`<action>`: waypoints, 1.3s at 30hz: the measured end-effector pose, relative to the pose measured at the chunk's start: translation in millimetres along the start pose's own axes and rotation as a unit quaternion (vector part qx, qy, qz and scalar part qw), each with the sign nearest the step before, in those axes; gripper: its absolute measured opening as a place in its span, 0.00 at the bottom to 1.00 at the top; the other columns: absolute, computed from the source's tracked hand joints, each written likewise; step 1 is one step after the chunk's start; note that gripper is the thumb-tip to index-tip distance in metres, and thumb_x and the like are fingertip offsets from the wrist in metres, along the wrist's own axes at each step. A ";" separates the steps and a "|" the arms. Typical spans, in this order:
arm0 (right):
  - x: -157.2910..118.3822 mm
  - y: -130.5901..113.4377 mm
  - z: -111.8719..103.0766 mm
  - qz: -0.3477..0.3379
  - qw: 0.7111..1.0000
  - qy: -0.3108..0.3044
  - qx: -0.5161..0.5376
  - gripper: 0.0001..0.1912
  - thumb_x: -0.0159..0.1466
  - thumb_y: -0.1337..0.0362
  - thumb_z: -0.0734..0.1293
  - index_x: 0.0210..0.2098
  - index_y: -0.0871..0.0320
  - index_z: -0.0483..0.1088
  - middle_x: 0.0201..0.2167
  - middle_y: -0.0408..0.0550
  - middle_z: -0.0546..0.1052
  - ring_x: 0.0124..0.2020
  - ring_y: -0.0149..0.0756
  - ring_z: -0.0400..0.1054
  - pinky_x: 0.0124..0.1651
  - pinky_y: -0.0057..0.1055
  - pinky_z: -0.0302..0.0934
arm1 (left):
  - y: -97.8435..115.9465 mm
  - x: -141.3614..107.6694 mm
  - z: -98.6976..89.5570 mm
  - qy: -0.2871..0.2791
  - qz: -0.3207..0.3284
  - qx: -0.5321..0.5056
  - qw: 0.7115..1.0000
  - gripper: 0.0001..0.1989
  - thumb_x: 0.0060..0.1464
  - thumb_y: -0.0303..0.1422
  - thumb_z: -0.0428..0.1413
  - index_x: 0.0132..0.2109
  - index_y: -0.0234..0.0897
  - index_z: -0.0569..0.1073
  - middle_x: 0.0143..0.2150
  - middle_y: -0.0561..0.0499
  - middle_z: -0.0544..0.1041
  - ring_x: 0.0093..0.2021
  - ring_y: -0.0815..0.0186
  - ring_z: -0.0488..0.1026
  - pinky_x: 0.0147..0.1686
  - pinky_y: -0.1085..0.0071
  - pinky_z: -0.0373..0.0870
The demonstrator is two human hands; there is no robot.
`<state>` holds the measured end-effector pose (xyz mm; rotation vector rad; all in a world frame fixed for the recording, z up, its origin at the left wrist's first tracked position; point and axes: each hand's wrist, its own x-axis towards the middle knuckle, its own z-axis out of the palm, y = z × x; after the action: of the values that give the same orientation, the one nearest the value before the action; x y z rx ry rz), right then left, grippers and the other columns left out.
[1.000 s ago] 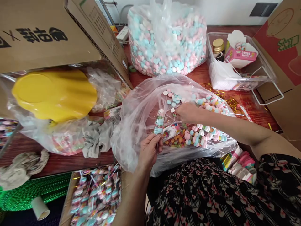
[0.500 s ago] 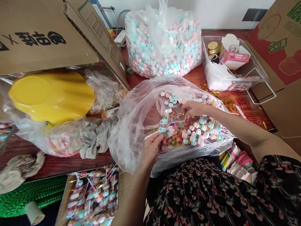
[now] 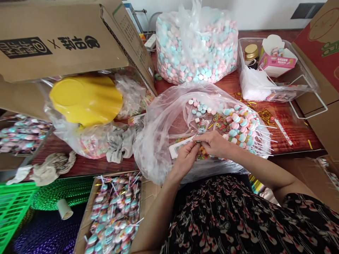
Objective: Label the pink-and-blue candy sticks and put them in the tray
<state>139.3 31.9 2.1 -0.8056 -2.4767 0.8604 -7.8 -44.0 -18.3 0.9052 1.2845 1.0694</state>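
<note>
My left hand (image 3: 185, 157) is closed on a small clear-wrapped candy piece (image 3: 203, 126), whose printed wrapper sticks up beyond the fingers. My right hand (image 3: 215, 144) meets it at the fingertips, pinched on something too small to make out. Beneath both hands spreads a clear plastic bag (image 3: 156, 141). On it lie loose ring candies (image 3: 221, 122), pink, blue and white candies (image 3: 202, 107), and a pile of candy skewers (image 3: 239, 123) with white sticks. A white printed card (image 3: 174, 150) is beside my left hand.
Behind stands a large bag of pastel candies (image 3: 196, 53); a clear bin (image 3: 288, 93) is at the back right. To the left are a yellow bowl (image 3: 84, 98) and a cardboard box (image 3: 66, 46). A box of wrapped skewers (image 3: 113, 211) sits lower left.
My right hand has moved left and down from the gold ties to meet my left hand. The wrapped candy now points away to the right. The view has shifted left.
</note>
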 end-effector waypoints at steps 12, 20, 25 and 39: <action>-4.7 -3.5 -2.7 0.005 0.995 -0.071 -0.071 0.33 0.60 0.75 0.58 0.65 0.62 0.58 0.29 0.47 0.77 0.28 0.36 0.67 0.37 0.31 0.61 | -13.8 -4.6 -4.2 0.001 0.018 0.037 0.999 0.22 0.57 0.50 0.55 0.27 0.37 0.64 0.19 0.58 0.62 0.18 0.74 0.54 0.19 0.75 0.48; -15.7 -12.2 4.3 -0.039 0.999 0.026 -0.018 0.26 0.62 0.72 0.58 0.61 0.61 0.60 0.31 0.45 0.76 0.30 0.34 0.67 0.37 0.29 0.60 | -15.4 -11.4 -7.1 0.026 0.009 -0.098 0.995 0.19 0.52 0.47 0.60 0.29 0.35 0.68 0.21 0.58 0.66 0.16 0.77 0.53 0.17 0.77 0.45; -25.3 -20.1 21.8 0.054 0.977 0.147 0.146 0.06 0.62 0.65 0.65 0.38 0.59 0.69 0.22 0.38 0.69 0.22 0.27 0.59 0.29 0.25 0.54 | -11.1 -19.1 -5.8 0.075 0.057 -0.121 0.988 0.20 0.50 0.47 0.62 0.27 0.34 0.69 0.21 0.57 0.66 0.18 0.77 0.55 0.17 0.77 0.47; -54.0 -14.7 -28.6 -0.211 0.973 -0.085 0.041 0.12 0.68 0.61 0.62 0.31 0.59 0.72 0.26 0.46 0.70 0.28 0.32 0.60 0.33 0.31 0.60 | 11.3 -28.4 -12.6 -0.361 -0.132 -0.090 0.919 0.19 0.44 0.45 0.66 0.26 0.31 0.77 0.15 0.56 0.65 0.14 0.77 0.53 0.16 0.75 0.42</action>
<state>189.5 0.7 23.4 -0.1648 -2.5974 0.8918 -20.9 -68.8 -0.7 0.8426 0.6485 0.5387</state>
